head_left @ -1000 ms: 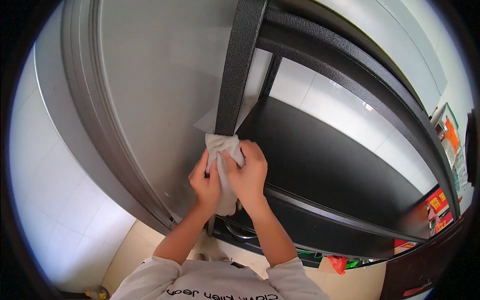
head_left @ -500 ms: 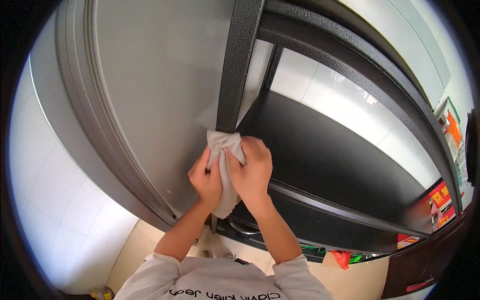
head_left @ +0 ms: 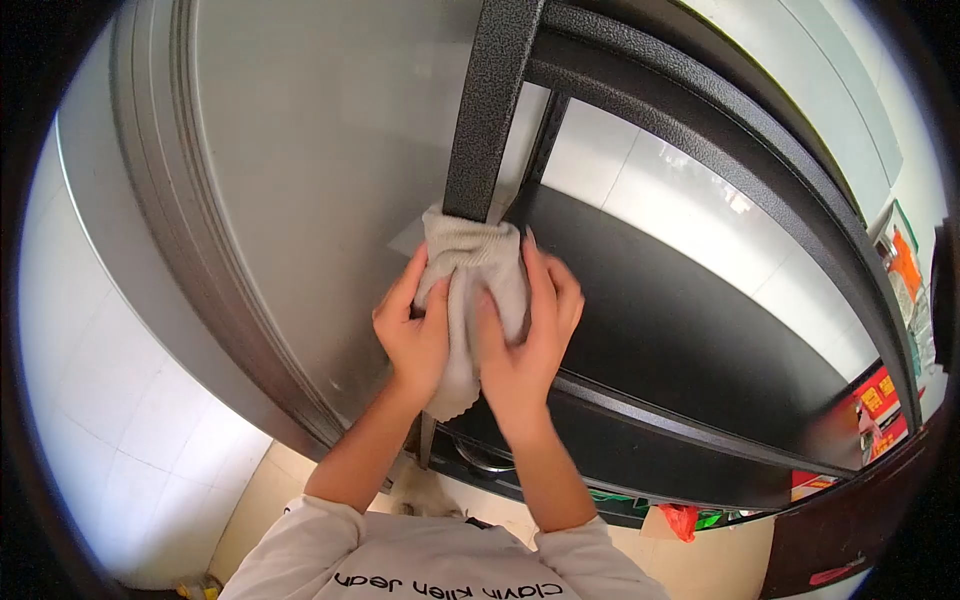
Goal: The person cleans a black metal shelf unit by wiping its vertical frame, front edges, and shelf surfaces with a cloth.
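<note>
A light grey cloth [head_left: 470, 265] is wrapped around the front of a black textured shelf post [head_left: 490, 120]. My left hand [head_left: 412, 325] grips the cloth's left side, thumb on its front and fingers curling round the edge. On the other side my right hand [head_left: 530, 325] presses the cloth with its thumb in front, its fingers curving around the right edge. The cloth's lower end hangs down between my wrists. Behind the cloth, part of the post is hidden. Right of my right hand lies a black shelf board [head_left: 680, 310].
A grey panel [head_left: 300, 150] stands close on the left of the post. Black curved-looking shelf rails [head_left: 700, 120] run along the upper right. Red boxes [head_left: 882, 395] stand at the far right, and a red bag [head_left: 678, 522] shows low down under the shelf.
Both hands have moved slightly up the post with the cloth. The cloth is spread wider now, and my right hand has shifted right with its fingers less bunched.
</note>
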Available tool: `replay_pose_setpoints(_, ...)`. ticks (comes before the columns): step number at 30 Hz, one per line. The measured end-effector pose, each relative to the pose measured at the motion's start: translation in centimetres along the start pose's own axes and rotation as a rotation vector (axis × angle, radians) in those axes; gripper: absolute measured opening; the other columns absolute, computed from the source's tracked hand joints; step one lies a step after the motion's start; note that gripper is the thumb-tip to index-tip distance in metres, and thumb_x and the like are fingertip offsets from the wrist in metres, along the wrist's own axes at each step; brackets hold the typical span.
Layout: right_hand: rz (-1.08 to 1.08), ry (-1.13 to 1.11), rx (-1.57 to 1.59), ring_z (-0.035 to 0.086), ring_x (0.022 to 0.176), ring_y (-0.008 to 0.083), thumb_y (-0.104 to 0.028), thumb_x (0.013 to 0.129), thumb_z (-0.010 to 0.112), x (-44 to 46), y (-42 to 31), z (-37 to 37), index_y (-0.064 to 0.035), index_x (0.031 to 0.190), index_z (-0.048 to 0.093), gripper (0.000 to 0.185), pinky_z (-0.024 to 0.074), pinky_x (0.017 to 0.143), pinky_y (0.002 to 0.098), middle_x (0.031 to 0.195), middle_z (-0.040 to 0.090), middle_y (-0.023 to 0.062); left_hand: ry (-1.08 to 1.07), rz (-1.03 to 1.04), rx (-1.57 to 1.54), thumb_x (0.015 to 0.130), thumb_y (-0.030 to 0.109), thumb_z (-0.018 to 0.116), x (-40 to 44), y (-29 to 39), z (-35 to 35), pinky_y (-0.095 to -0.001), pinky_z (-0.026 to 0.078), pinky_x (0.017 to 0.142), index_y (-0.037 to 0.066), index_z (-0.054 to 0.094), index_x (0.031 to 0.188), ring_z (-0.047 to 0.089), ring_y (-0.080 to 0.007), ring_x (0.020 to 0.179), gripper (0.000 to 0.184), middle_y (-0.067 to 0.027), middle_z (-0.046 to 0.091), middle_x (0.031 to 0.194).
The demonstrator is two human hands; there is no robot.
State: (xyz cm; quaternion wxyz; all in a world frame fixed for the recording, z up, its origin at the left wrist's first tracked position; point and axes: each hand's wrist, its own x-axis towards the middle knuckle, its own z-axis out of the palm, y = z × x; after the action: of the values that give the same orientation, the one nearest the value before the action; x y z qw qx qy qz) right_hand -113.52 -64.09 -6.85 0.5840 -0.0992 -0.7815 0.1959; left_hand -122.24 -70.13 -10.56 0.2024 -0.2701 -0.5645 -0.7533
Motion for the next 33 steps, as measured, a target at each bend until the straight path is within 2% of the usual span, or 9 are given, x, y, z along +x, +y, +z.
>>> replay_pose_setpoints(3,0.033,0.083,0.153,0.043,0.114,0.0366,-0.012,0.079,0.069,-3.1,0.2,1.3,0.0021,0.129,0.048,0.056,0.0338,0.098,0.0453,0.124,0.047,0.0208,0.03,0.038,0.022,0.085,-0.003,0.063,-1.1,-1.7,-0.3,-0.0257,0.05,0.077,-0.001,0.06,0.123,0.062,-0.0122,0.088,0.038,-0.0135,0.068,0.102)
replay_pose_setpoints(7,-0.061,-0.083,0.02,0.04,0.119,0.0362,-0.011,0.083,0.065,-3.7,-1.7,0.2,0.0035,0.136,0.037,0.062,0.031,0.102,0.0441,0.132,0.042,0.0228,0.023,-0.03,-0.031,0.084,-0.004,0.062,-1.7,-1.7,-0.5,-0.0263,0.05,0.074,-0.001,0.06,0.121,0.063,-0.0125,0.084,0.038,-0.0136,0.069,0.098)
replay_pose_setpoints(12,-0.102,-0.269,0.164,0.021,0.136,0.0523,-0.008,0.091,0.051,-4.8,-1.9,1.8,0.0107,0.145,0.011,0.07,0.0172,0.111,0.0519,0.149,0.014,0.0365,-0.017,0.058,0.007,0.086,-0.002,0.059,-1.2,-1.5,-0.5,-0.0251,0.049,0.073,-0.002,0.059,0.123,0.061,-0.0119,0.082,0.037,-0.0128,0.068,0.1)
replay_pose_setpoints(15,-0.066,-0.279,0.265,0.015,0.139,0.0506,-0.019,0.094,0.047,-5.7,-1.0,3.2,0.0138,0.143,0.008,0.071,0.0123,0.112,0.0543,0.148,0.01,0.0385,-0.076,0.0,-0.145,0.09,0.003,0.055,-1.5,-1.9,-0.9,-0.0255,0.047,0.078,-0.003,0.056,0.127,0.06,-0.0121,0.088,0.037,-0.0125,0.067,0.105)
replay_pose_setpoints(18,-0.019,-0.222,0.336,0.025,0.139,0.0417,-0.012,0.096,0.046,-3.8,-1.3,3.6,0.0098,0.146,0.007,0.066,0.02,0.112,0.0413,0.15,0.017,0.0319,-0.153,-0.048,-0.267,0.093,0.006,0.05,-1.4,-2.0,-1.3,-0.0263,0.045,0.085,-0.003,0.052,0.13,0.058,-0.0127,0.096,0.039,-0.0124,0.065,0.111)
replay_pose_setpoints(24,0.019,-0.146,0.549,0.04,0.131,0.0288,-0.013,0.1,0.043,1.3,-2.0,2.9,0.0098,0.144,0.018,0.056,0.0309,0.106,0.0337,0.145,0.034,0.0228,-0.241,0.049,-0.345,0.096,0.013,0.047,2.2,2.0,0.4,-0.0303,0.038,0.1,-0.003,0.044,0.137,0.052,-0.0181,0.115,0.045,-0.0138,0.055,0.13)
replay_pose_setpoints(27,0.045,-0.18,0.512,0.039,0.129,0.0326,-0.011,0.098,0.044,0.5,-1.5,2.9,0.012,0.142,0.021,0.055,0.03,0.106,0.036,0.142,0.035,0.0262,-0.231,0.063,-0.197,0.096,0.013,0.047,1.5,1.7,0.1,-0.0307,0.038,0.1,-0.004,0.043,0.138,0.052,-0.0175,0.115,0.045,-0.0133,0.055,0.13)
replay_pose_setpoints(31,0.081,-0.228,0.454,0.026,0.138,0.0447,-0.009,0.096,0.043,-4.3,0.0,4.1,0.0132,0.142,0.018,0.056,0.0227,0.112,0.0432,0.148,0.02,0.0339,-0.198,-0.027,-0.135,0.098,0.016,0.048,-2.0,-3.6,-0.6,-0.0305,0.039,0.099,-0.004,0.044,0.137,0.052,-0.016,0.114,0.045,-0.0125,0.056,0.129)
replay_pose_setpoints(33,0.038,-0.206,0.417,0.025,0.138,0.0454,-0.009,0.096,0.043,-4.9,0.1,4.3,0.0126,0.142,0.019,0.056,0.0223,0.112,0.0433,0.149,0.019,0.0341,-0.129,-0.009,-0.154,0.091,0.001,0.05,-2.3,-4.0,-0.1,-0.0288,0.046,0.086,0.0,0.049,0.135,0.059,-0.0138,0.099,0.044,-0.0137,0.064,0.115)
